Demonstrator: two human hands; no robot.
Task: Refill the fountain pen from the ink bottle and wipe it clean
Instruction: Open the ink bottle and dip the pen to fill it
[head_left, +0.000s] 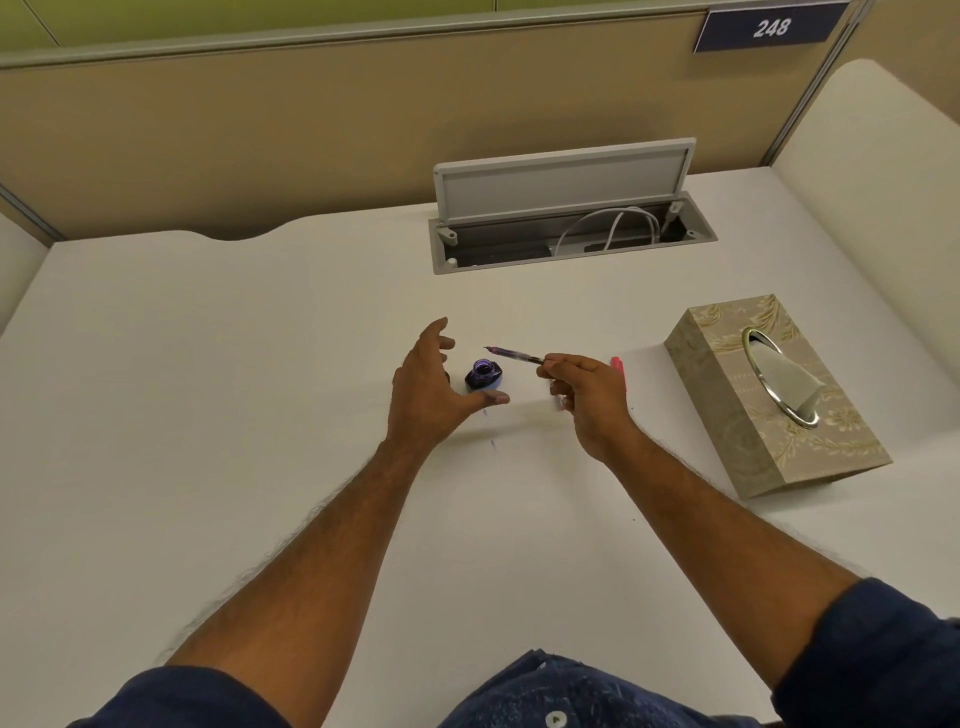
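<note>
Holding a fountain pen (514, 355) by its rear end, the right hand (589, 395) sits just right of frame centre, fingertips pinched on the barrel. Pen is nearly level, nib pointing toward the left of the frame, raised above the desk (260, 364). Barrel looks translucent with a purple tint; nib end hangs just above and slightly beyond the ink bottle (483, 375), not touching it.

Ink bottle stands upright at frame centre on the white desk, uncapped, mouth open, dark purple ink inside. Left hand (431, 384) is beside it on the left, spread wide, thumb reaching under the near side of the bottle, fingers curved behind; whether the thumb touches the glass cannot be told. It holds nothing.

A small pink object (618, 366) lies on the desk just behind the right hand, mostly hidden. Faint purple ink marks (492, 442) show on the desk below the bottle, toward the viewer.

Tissue box (769, 395), patterned beige with an oval metal-rimmed slot and a tissue poking out, sits at right of frame, well apart from the pen. Upper centre: open cable hatch (566, 208) set in the desk, lid raised, white cable (613, 223) coiled within. Upper right: number plate (771, 27) reading 248 on the partition.
</note>
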